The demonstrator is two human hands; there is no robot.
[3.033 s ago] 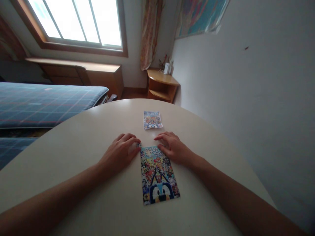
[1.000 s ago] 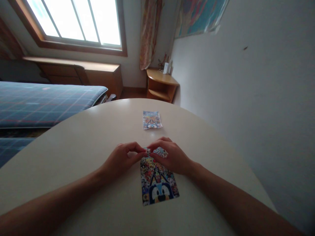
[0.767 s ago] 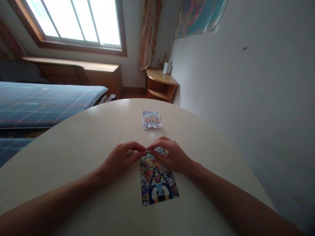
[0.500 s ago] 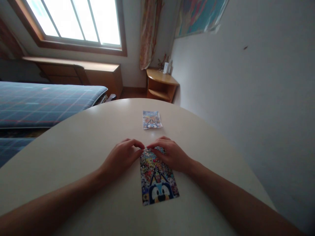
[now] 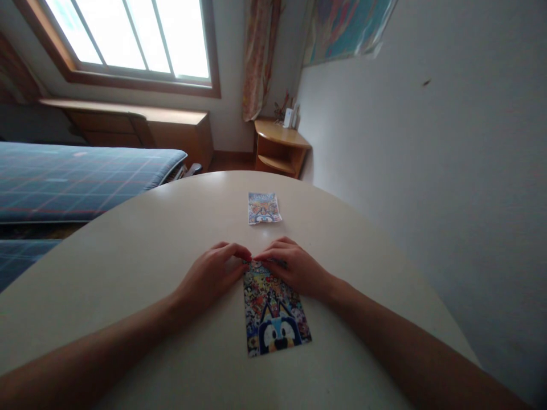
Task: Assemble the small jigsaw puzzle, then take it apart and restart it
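Observation:
In front of me on the table lies a flat, colourful cartoon-printed packet (image 5: pixel 277 313), with a blue dog's face near its lower end. Whether it is a packet or a single sheet is hard to make out. My left hand (image 5: pixel 217 265) pinches its far edge at the left corner, thumb and forefinger closed. Close beside it, my right hand (image 5: pixel 294 265) grips the same far edge, its fingers covering the upper right part. The two sets of fingertips nearly meet. Beyond the hands rests a smaller piece (image 5: pixel 264 208) with a similar print and uneven edges.
The round white table (image 5: pixel 162 233) fills the foreground. A checked mattress (image 5: pixel 85 176) stands to the left, and a white wall (image 5: pixel 384 142) borders the right side. Farther back are a wooden corner shelf (image 5: pixel 280 134), a curtain (image 5: pixel 256 62) and a window (image 5: pixel 137 34).
The fingertips of both hands have shifted slightly at the far edge of the packet, covering it a little differently. The packet and the smaller piece have stayed in place.

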